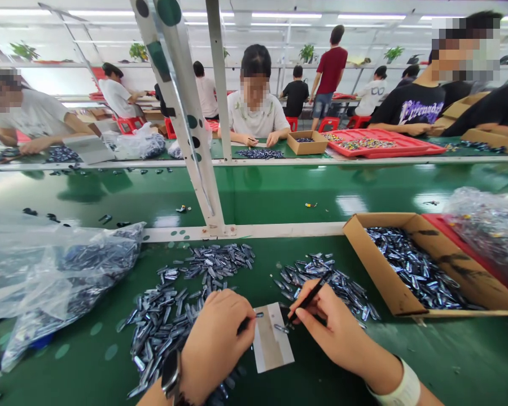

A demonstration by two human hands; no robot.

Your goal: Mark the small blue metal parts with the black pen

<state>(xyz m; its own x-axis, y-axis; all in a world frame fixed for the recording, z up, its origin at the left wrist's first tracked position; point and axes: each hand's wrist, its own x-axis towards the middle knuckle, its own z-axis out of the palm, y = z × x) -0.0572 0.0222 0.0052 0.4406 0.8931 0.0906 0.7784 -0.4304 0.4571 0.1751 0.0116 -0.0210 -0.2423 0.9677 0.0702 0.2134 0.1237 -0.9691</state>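
Note:
My left hand (220,344), with a dark watch on the wrist, pinches a small shiny dark-blue part (259,314) over the left edge of a white card (273,358). In my right hand (336,332) are slim black tweezers (315,293), pointing down toward the card. Another small part (281,328) lies at the card's right side, close to the tweezer tips. A large loose pile of these parts (161,316) spreads beside and behind my left hand. Behind my right hand lies a second pile (342,287).
A cardboard box (368,270) of the same parts stands at right, beside a red tray (469,242) with a plastic bag. A clear bag of parts (101,265) lies left. A white post (195,152) rises from the rail. Beyond the green conveyor (275,192), several people sit working.

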